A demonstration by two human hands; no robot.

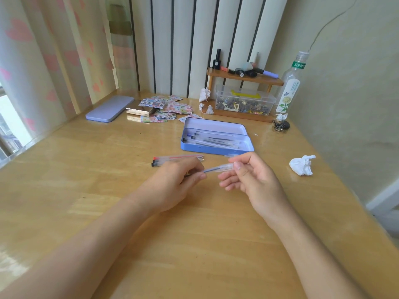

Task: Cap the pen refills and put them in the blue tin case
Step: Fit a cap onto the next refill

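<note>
Refill (217,168) with blue ink sits between my two hands, just above the desk (108,190). My left hand (174,182) pinches one end of it with the fingers curled in tight. My right hand (252,178) pinches the other end, where a clear cap (226,166) covers the tip. I cannot tell if the cap is pushed all the way on. The other fingers of my right hand are spread loose below the refill.

Just past my right hand is the blue tin (216,145), open, with a few refills lying flat inside. It is near my hands but not touching them. Just past my left hand, a small bunch of pens (177,159) lies on the desk, partly hidden by my fingers. Far past my left hand lies the tin's lid (109,108). Off to the right of my right hand is a crumpled white tissue (301,165).
</note>
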